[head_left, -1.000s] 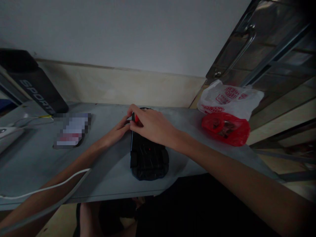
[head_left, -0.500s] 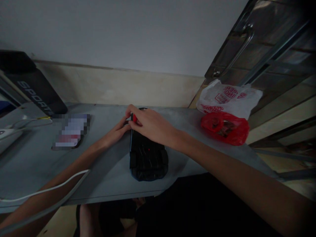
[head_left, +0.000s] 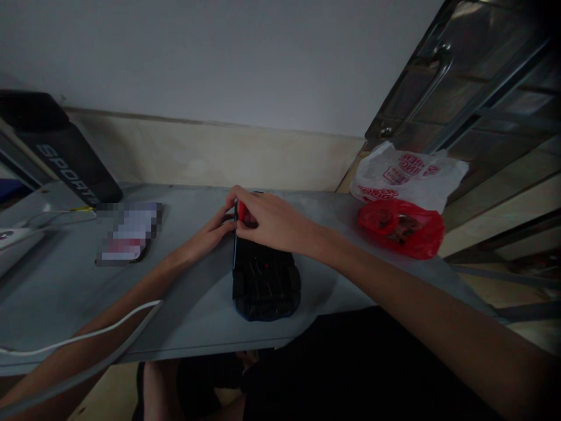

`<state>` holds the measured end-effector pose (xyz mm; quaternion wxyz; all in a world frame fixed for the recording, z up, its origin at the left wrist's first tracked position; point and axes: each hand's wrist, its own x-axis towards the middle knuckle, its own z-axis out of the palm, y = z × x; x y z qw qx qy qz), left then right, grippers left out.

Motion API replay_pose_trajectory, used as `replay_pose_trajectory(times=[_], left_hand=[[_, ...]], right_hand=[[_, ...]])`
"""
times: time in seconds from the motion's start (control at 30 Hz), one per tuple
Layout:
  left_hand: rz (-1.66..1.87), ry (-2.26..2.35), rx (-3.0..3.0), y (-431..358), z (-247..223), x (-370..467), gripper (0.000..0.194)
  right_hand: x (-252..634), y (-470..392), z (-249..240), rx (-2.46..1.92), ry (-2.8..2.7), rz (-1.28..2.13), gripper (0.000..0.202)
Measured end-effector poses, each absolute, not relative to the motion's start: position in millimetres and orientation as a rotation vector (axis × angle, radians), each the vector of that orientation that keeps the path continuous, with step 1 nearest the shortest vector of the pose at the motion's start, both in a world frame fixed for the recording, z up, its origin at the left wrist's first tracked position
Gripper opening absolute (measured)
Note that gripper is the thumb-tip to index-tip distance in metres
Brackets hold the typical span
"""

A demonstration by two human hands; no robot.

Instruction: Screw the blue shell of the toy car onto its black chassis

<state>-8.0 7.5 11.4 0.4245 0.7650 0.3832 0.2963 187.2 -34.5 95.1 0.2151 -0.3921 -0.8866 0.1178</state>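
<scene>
A black toy car lies on the table in front of me, its underside apparently turned up, with blocky wheels near its corners. My right hand reaches over its far half. Thumb and fingers there are closed on a small red-handled tool, whose tip and exact kind are hidden. From the left, my left hand meets the car's far left edge, its fingertips pinched against that side. Most of the car's far end is covered by my right hand.
At left are a phone with a blurred screen, a dark SPORT bottle and a white cable crossing my left forearm. A white plastic bag and a red bag lie at right. Behind the grey table rises a wall.
The view has shifted very slightly. My right fingers have turned a little around the red-handled tool, showing more red. My left hand and the car keep their places.
</scene>
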Motion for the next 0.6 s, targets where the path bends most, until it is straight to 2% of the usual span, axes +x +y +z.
replay_pose_trajectory(times=[0.2, 0.43, 0.6], left_hand=[[0.764, 0.967, 1.777, 5.8, 12.4, -5.7, 0.064], [0.752, 0.977, 1.798, 9.2, 10.1, -6.6, 0.067], [0.743, 0.972, 1.782, 7.0, 11.0, -6.9, 0.069]], right_hand=[[187.9, -34.8, 94.4, -1.204, -2.427, 0.239, 0.019], [188.2, -36.8, 97.1, -1.139, -2.463, 0.276, 0.027], [186.7, -41.0, 100.2, -1.224, -2.453, 0.205, 0.020]])
